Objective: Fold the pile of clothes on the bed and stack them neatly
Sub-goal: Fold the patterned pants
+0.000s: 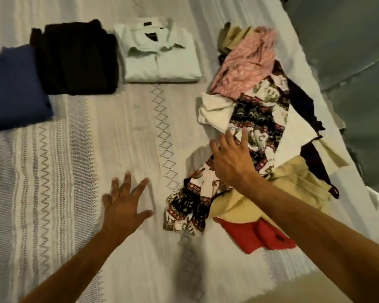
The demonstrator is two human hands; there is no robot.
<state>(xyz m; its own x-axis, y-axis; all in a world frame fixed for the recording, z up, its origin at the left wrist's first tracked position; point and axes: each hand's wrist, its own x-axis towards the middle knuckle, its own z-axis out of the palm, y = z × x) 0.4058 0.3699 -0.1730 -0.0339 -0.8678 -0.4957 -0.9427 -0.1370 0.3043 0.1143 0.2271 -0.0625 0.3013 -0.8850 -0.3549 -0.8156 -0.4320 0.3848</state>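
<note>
Head view: next garment selection from the unfolded pile.
Right hand, fingers spread and empty, hovers over the elephant-print garment atop the pile at the bed's right; left hand splayed, empty. Advise lifting that one piece clear.

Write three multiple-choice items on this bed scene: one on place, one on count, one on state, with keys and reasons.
1. Where does the folded white collared shirt lie?
A. right of the folded black garment
B. on the red cloth
C. under the folded blue garment

2. How many folded garments lie apart from the unfolded pile?
A. one
B. three
C. five

3. The right hand is:
A. spread over the elephant-print fabric
B. clenched
C. holding a hanger

Key: 1 A, black sits beside it leftward; 2 B, blue, black, white; 3 A, fingers open above the print.
</note>
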